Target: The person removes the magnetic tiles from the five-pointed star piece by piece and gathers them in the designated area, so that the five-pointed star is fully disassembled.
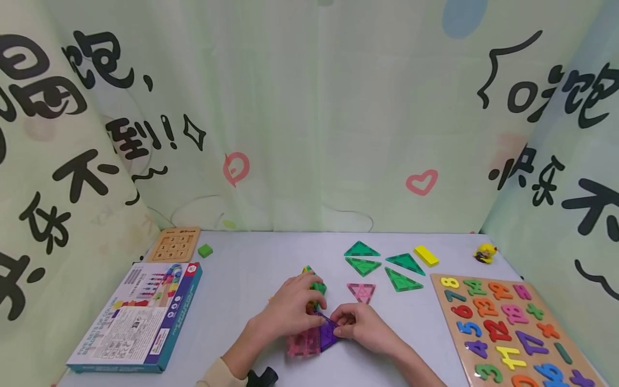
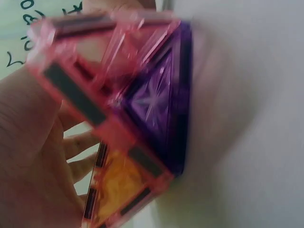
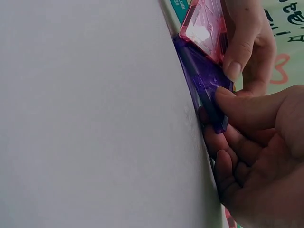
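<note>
A small build of clear magnetic tiles stands on the grey table [image 1: 242, 269], with a pink square tile [image 1: 303, 343], a purple triangle tile [image 1: 328, 335] and green tiles [image 1: 317, 287] behind. My left hand [image 1: 316, 318] curls over the build and holds it from above. My right hand [image 1: 342, 325] pinches the purple triangle at its right corner. In the left wrist view the purple triangle [image 2: 156, 102] sits inside pink frames [image 2: 71, 90], with an orange tile [image 2: 118, 183] below. The right wrist view shows my fingers [image 3: 228, 97] on the purple tile's [image 3: 202, 78] edge, which lies against the table.
Loose pieces lie behind the hands: a pink triangle [image 1: 361, 292], several green triangles [image 1: 401, 279], a yellow block [image 1: 426, 255] and a green block [image 1: 205, 250]. A number puzzle board [image 1: 512, 328] lies at right, a toy box [image 1: 140, 317] and a wooden sliding puzzle [image 1: 174, 244] at left.
</note>
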`<state>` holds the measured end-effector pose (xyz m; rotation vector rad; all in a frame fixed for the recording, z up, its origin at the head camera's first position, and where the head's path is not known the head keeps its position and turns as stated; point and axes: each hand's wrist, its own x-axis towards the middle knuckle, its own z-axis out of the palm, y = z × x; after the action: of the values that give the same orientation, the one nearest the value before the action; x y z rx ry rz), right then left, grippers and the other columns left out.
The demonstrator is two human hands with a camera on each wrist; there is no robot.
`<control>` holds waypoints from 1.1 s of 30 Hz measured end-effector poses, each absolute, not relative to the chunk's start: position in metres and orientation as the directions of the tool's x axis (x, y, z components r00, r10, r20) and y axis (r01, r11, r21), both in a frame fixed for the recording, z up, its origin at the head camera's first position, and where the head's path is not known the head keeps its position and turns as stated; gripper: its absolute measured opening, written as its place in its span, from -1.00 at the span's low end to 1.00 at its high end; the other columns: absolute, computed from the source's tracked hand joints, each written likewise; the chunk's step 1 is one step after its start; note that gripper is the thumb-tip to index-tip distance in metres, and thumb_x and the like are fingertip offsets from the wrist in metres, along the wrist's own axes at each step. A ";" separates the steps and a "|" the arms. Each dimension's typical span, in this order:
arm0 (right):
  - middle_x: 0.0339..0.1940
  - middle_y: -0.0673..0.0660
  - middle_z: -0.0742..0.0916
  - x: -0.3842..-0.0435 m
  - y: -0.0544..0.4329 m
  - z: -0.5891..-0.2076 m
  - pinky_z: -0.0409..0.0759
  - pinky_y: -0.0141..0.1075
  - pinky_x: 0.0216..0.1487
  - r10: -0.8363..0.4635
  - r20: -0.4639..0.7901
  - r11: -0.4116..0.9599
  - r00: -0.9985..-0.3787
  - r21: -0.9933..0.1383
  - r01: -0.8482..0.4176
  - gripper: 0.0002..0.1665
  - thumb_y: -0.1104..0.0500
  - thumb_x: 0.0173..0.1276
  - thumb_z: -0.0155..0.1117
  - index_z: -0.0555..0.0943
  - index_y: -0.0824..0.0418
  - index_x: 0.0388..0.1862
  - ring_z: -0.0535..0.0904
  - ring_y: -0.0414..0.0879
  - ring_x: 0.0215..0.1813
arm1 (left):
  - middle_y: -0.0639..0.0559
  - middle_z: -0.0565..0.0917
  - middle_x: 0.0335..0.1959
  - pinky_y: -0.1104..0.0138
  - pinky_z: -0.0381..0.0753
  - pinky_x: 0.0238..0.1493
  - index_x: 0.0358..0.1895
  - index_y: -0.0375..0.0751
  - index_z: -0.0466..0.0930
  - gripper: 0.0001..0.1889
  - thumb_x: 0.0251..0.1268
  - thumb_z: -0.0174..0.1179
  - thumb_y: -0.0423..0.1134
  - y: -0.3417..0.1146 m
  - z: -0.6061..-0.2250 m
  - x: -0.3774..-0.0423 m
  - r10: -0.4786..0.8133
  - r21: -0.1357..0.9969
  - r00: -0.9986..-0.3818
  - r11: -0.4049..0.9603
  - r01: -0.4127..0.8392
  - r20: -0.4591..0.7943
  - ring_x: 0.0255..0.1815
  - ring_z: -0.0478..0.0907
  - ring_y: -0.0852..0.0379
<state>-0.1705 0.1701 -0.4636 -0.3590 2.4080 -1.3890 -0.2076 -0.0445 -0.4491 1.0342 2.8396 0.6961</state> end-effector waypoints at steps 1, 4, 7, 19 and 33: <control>-0.37 0.04 0.66 -0.170 0.171 -0.464 0.49 -0.42 -0.29 -0.373 -0.165 0.487 -0.913 -0.872 -0.042 -0.81 0.26 0.22 0.41 0.69 0.25 -0.18 0.53 -0.14 -0.29 | 0.09 0.51 0.31 -0.08 0.25 0.47 -0.22 0.22 0.73 -0.83 0.15 0.38 0.07 -0.045 -0.449 -0.208 0.618 0.426 -0.778 0.678 0.599 0.111 0.54 0.22 -0.03; -0.36 0.04 0.66 -0.170 0.172 -0.464 0.50 -0.42 -0.28 -0.374 -0.172 0.474 -0.911 -0.880 -0.029 -0.80 0.28 0.23 0.39 0.69 0.25 -0.16 0.52 -0.13 -0.26 | 0.08 0.46 0.37 -0.09 0.27 0.46 -0.11 0.22 0.72 -0.73 0.15 0.38 0.14 -0.047 -0.449 -0.210 0.612 0.429 -0.785 0.687 0.587 0.094 0.54 0.21 -0.04; -0.34 0.05 0.66 -0.171 0.172 -0.465 0.51 -0.40 -0.29 -0.359 -0.183 0.442 -0.915 -0.897 0.006 -0.79 0.30 0.23 0.36 0.69 0.26 -0.14 0.51 -0.11 -0.25 | 0.08 0.43 0.40 -0.11 0.27 0.47 -0.06 0.22 0.71 -0.69 0.15 0.37 0.15 -0.050 -0.449 -0.211 0.610 0.441 -0.789 0.688 0.576 0.079 0.56 0.20 -0.06; -0.31 0.06 0.66 -0.170 0.189 -0.461 0.49 -0.39 -0.36 -0.270 -0.205 0.402 -0.941 -0.912 0.083 -0.71 0.31 0.21 0.37 0.68 0.32 -0.06 0.49 -0.12 -0.25 | 0.05 0.39 0.44 -0.11 0.16 0.52 -0.09 0.22 0.71 -0.74 0.16 0.37 0.09 -0.048 -0.448 -0.211 0.608 0.461 -0.792 0.687 0.562 0.059 0.61 0.09 -0.15; -0.14 0.09 0.74 -0.169 0.235 -0.452 0.56 -0.30 -0.20 -0.001 -0.285 0.495 -0.959 -0.833 0.247 -0.66 0.30 0.25 0.37 0.68 0.28 0.02 0.52 -0.10 -0.17 | 0.02 0.33 0.48 -0.08 0.35 0.44 0.12 0.11 0.65 -0.59 0.22 0.32 0.11 -0.051 -0.449 -0.211 0.546 0.523 -0.836 0.700 0.486 0.045 0.59 0.13 -0.09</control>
<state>-0.1694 0.2352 -0.4517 0.2099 2.4933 -1.4498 -0.2111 -0.0507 -0.4492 0.8502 2.7913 0.8091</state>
